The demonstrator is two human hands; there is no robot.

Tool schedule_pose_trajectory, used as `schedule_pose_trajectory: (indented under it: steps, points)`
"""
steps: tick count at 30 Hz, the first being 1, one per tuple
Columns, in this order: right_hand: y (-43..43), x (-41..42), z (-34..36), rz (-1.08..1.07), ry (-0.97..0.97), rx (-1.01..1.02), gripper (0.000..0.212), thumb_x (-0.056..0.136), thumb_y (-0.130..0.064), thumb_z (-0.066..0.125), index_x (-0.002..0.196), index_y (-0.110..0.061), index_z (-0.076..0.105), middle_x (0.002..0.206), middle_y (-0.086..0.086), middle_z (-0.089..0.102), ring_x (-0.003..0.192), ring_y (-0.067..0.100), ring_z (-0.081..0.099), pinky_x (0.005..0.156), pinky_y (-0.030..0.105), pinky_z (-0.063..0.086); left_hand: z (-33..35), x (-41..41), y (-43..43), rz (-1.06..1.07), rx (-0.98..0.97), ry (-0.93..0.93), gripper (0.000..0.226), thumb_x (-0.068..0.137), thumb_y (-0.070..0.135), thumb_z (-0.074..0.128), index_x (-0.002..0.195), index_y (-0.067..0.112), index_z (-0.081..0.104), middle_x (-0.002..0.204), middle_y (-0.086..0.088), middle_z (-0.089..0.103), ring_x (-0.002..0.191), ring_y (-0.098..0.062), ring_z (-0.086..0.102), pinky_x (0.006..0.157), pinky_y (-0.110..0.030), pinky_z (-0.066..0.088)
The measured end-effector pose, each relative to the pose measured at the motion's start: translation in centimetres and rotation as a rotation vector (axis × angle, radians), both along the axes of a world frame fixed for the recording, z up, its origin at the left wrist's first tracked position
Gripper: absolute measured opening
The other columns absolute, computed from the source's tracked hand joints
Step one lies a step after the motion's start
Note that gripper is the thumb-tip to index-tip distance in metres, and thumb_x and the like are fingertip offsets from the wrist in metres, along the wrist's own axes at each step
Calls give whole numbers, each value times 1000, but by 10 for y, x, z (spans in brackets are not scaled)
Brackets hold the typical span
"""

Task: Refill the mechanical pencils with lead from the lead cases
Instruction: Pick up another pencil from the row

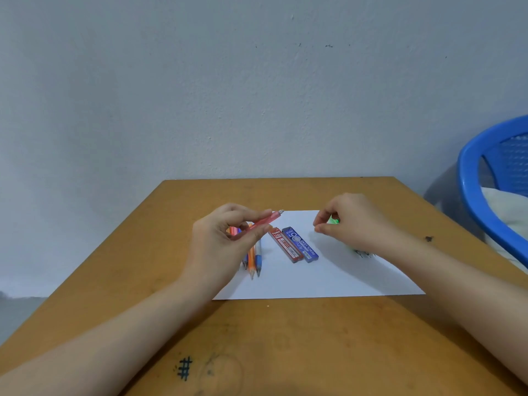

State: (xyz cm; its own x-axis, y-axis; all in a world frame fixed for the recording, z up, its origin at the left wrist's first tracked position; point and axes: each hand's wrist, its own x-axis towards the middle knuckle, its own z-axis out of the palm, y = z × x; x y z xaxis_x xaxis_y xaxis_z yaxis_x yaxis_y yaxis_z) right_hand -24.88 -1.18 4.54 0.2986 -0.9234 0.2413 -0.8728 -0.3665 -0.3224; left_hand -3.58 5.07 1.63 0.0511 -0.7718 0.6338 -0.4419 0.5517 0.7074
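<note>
My left hand holds a pink translucent mechanical pencil tilted, its open back end up and to the right. Beneath that hand several more pencils lie side by side on a white paper sheet, among them an orange one and a white-and-blue one, tips toward me. A red lead case and a blue lead case lie next to each other at the sheet's middle. My right hand hovers to their right, fingers pinched, with a small green object partly hidden inside it.
The sheet lies on a brown wooden table pushed against a grey wall. A blue plastic chair with a white cloth stands off the table's right edge. Ink marks show on the table near me.
</note>
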Motion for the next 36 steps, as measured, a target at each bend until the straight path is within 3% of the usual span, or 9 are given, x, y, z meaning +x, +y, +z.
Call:
schedule_pose_trajectory:
  steps: [4, 9, 12, 14, 17, 22, 25, 31, 36]
  points:
    - [-4, 1, -7, 16, 47, 73, 10, 87, -16, 64, 89, -14, 74, 69, -16, 54, 61, -5, 44, 50, 3, 36, -1, 1, -1, 5, -8, -14, 29, 74, 26, 73, 88, 50, 65, 92, 19, 66, 81, -7, 58, 65, -23, 49]
    - [-4, 4, -11, 7, 4, 93, 11, 85, -16, 66, 89, -16, 76, 65, -20, 51, 59, -5, 46, 47, 1, 34, -2, 3, -1, 6, -15, -24, 24, 73, 33, 71, 89, 50, 65, 90, 18, 66, 81, -8, 59, 67, -28, 50]
    - [-1, 8, -15, 35, -56, 122, 10, 85, -16, 67, 86, -19, 76, 71, -14, 62, 61, -3, 48, 47, 5, 34, -3, 3, -2, 17, -16, -36, 29, 75, 25, 74, 89, 49, 66, 87, 17, 67, 80, -7, 59, 66, -26, 50]
    - [-1, 11, -20, 56, -89, 116, 11, 84, -16, 67, 85, -21, 77, 80, -8, 70, 65, -1, 51, 53, 9, 33, -3, 2, -2, 14, -19, -35, 24, 73, 33, 71, 89, 50, 65, 89, 18, 67, 79, -9, 59, 65, -25, 50]
    - [0, 13, -25, 54, -100, 86, 9, 83, -21, 69, 85, -25, 77, 76, -11, 68, 68, 1, 51, 61, 19, 35, -3, 3, -2, 13, -28, -41, 22, 71, 39, 67, 90, 50, 65, 87, 17, 67, 79, -9, 59, 65, -24, 50]
    - [2, 17, -29, 113, -182, 73, 8, 82, -22, 72, 88, -23, 77, 69, -15, 62, 67, -1, 51, 60, 5, 37, -5, 4, -3, 20, -20, -72, 22, 72, 40, 66, 93, 47, 66, 90, 17, 67, 82, -10, 60, 66, -26, 52]
    - [2, 17, -31, 124, -180, 64, 8, 81, -22, 73, 88, -23, 77, 69, -16, 61, 68, 0, 51, 61, 6, 38, -5, 4, -4, 18, -22, -75, 22, 72, 42, 65, 92, 49, 64, 89, 19, 66, 82, -9, 60, 65, -28, 52]
    - [-6, 11, -31, 63, -147, 51, 6, 79, -29, 73, 84, -30, 76, 80, -6, 70, 80, 12, 58, 73, 30, 45, -5, 5, -4, 9, -20, -85, 23, 72, 41, 65, 93, 49, 63, 91, 18, 66, 83, -8, 59, 66, -28, 52]
    - [-6, 14, -32, 107, -84, 75, 8, 83, -28, 69, 88, -29, 76, 75, -18, 60, 82, 11, 55, 67, 19, 39, -4, 5, -4, 16, -21, -105, 23, 72, 43, 63, 94, 50, 62, 93, 17, 66, 85, -9, 59, 67, -28, 53]
